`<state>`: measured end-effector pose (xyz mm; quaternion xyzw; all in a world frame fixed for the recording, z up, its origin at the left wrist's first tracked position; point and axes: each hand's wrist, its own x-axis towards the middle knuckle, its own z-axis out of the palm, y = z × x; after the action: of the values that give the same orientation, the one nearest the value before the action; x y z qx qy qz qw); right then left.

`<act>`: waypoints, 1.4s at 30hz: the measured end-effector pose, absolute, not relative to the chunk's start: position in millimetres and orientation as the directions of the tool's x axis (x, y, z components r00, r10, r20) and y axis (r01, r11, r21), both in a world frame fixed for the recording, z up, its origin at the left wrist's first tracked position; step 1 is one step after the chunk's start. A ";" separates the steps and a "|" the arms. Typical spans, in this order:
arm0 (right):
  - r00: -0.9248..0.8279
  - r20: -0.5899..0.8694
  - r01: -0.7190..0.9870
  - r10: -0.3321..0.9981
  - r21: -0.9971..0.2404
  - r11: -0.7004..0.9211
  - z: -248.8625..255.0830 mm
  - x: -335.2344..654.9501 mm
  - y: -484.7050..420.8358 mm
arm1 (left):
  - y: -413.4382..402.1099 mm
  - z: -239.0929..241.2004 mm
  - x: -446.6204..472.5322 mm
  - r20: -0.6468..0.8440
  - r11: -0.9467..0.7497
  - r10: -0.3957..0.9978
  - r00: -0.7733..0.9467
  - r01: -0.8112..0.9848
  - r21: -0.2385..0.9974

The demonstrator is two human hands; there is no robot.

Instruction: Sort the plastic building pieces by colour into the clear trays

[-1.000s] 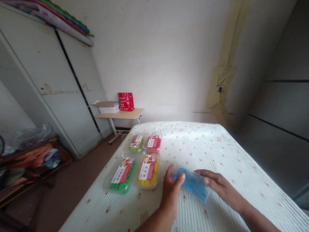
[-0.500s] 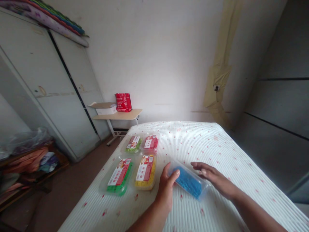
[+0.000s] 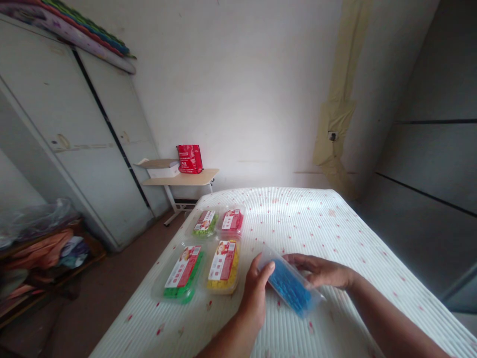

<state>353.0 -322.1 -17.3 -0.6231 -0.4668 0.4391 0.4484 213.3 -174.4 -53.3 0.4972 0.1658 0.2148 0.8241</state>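
Both my hands hold a clear plastic box of blue pieces [image 3: 287, 287], tilted on its long edge above a white bed sheet [image 3: 335, 233] with small red marks. My left hand [image 3: 257, 291] grips the box's near left end, thumb on top. My right hand [image 3: 321, 271] curls its fingers over the far side. To the left lie several more clear boxes with red and white labels: a yellow one [image 3: 222, 266], a green one [image 3: 183, 273], a red one [image 3: 231, 221] and a light green one [image 3: 203, 223].
A grey wardrobe [image 3: 70, 139] with folded quilts on top stands at the left. A small wooden side table [image 3: 181, 178] by the far wall carries a red bag [image 3: 190, 158] and a white carton. Clothes and plastic bags sit on a low shelf [image 3: 44, 248] at the left.
My right hand has closed over the far side of the blue box, which now stands tilted on its edge rather than lying flatter between my hands.
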 end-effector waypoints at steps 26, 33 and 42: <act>0.833 0.096 0.164 0.544 -0.984 -0.077 -57.3 349.7 -323.6 | -144.3 -20.7 261.0 -0.177 0.006 0.605 0.777 0.218 0.976; 0.785 0.182 0.341 0.592 -0.925 -0.169 -51.9 327.8 -311.9 | -122.7 -11.0 271.4 -0.079 -0.124 0.613 0.786 0.194 0.973; 0.736 0.278 0.522 0.617 -0.813 -0.257 -56.2 329.9 -312.9 | -117.2 17.4 277.1 0.014 -0.260 0.615 0.789 0.186 0.948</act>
<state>329.9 -312.9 -56.2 -0.7914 -0.3599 0.0479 0.4918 277.1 -117.2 17.4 0.7694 0.2600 0.1950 0.5498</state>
